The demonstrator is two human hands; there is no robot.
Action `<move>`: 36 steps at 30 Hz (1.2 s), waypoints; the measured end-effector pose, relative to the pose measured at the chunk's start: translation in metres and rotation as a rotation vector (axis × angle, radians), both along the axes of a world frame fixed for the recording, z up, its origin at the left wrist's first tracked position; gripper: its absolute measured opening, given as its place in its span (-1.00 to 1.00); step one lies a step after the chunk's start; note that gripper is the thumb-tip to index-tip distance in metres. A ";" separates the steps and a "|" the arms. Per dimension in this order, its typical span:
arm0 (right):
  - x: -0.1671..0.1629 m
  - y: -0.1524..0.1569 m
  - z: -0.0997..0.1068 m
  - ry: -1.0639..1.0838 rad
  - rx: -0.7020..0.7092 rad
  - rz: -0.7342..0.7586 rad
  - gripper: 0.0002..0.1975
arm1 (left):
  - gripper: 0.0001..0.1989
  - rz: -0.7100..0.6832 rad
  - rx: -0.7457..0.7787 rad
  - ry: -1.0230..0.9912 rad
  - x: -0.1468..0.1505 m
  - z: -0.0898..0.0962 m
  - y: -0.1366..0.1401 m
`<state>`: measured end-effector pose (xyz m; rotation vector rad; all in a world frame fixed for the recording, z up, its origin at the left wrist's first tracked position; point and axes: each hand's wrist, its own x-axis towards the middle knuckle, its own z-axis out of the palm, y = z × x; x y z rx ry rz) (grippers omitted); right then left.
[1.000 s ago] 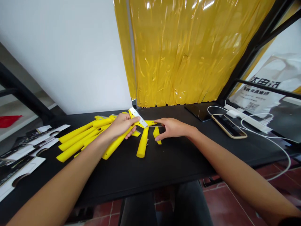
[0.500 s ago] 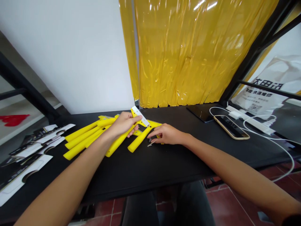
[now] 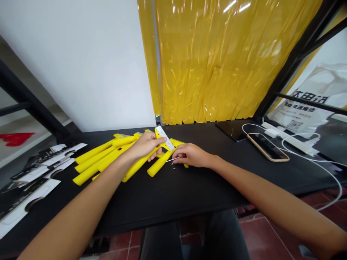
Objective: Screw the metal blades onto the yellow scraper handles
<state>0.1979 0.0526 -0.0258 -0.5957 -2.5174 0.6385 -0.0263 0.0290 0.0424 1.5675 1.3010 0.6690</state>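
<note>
"Yellow plastic in the left hand (image 3: 148,144)?"

"Yes, a scraper-like tool (image 3: 135,169), firmly grasped: thumb on its pale metal plate (image 3: 165,138), fingers curled beneath, handle running toward eight o'clock."

"And the right hand (image 3: 193,155)?"

"Fingertips pinched round a thin metal rod (image 3: 173,159), which points between eight and nine. Its tip is just beside a second yellow handle (image 3: 155,168) lying at seven; whether they touch, I cannot tell."

"What else is close?"

"Small metal bits (image 3: 174,168) at six, just below the right fingers. A pile of yellow handles (image 3: 93,155) fans out at nine, and black-and-white card sleeves (image 3: 35,198) lie between eight and nine."

"The surface itself?"

"A smooth black tabletop (image 3: 206,191). Around three o'clock it bears a phone (image 3: 268,147), a looping white cable (image 3: 328,173) and a white power strip (image 3: 292,141), with a flat dark slab (image 3: 231,130) nearer two."

"And the room beyond?"

"Glossy yellow sheeting (image 3: 217,65) hangs at twelve to one, streaked with reflections. A plain white panel (image 3: 81,65) stands at eleven. A black frame (image 3: 292,57) slants up at two, a printed white bag (image 3: 303,97) behind its bar. Reddish floor tiles (image 3: 271,234) show at five."
</note>
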 end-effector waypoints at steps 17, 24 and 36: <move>0.047 0.022 0.022 -0.206 0.140 -0.030 -0.69 | -0.73 0.046 0.045 -0.027 -0.004 -0.004 0.003; 0.032 0.021 0.011 -0.193 0.144 -0.056 -0.82 | -0.74 0.047 0.041 -0.013 0.000 0.002 -0.001; 0.039 0.017 0.035 0.309 -0.200 -0.254 -0.78 | -0.70 -0.014 0.021 -0.042 -0.001 -0.003 0.000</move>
